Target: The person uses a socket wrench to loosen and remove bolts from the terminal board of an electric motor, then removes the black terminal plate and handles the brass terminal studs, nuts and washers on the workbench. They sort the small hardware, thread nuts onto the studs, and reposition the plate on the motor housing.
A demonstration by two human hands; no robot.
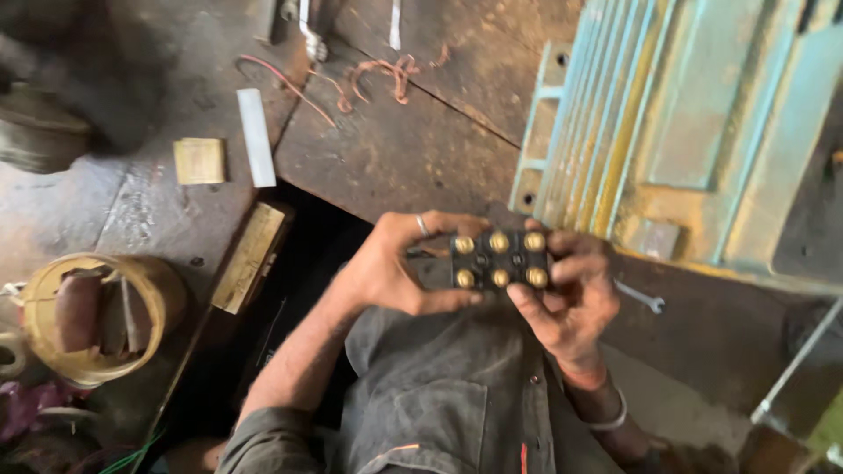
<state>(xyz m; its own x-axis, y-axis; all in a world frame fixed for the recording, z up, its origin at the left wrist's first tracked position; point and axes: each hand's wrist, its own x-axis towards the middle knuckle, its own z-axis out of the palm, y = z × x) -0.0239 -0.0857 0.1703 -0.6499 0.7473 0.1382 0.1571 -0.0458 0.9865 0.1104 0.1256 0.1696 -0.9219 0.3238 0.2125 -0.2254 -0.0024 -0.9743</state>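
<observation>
A small black terminal block (499, 260) with several brass studs on its face is held in front of my body. My left hand (397, 263), with a ring on one finger, grips its left side. On the block's right side my right hand (571, 294) wraps around it, thumb pressing near the lower right stud. A metal bangle circles my right wrist.
A large ribbed light-blue motor casing (685, 132) lies at the upper right. A small spanner (641, 298) rests just right of my hands. Wooden blocks (248, 256), a white strip (256, 136), copper wire scraps (386, 75) and a yellow round container (97, 316) lie to the left.
</observation>
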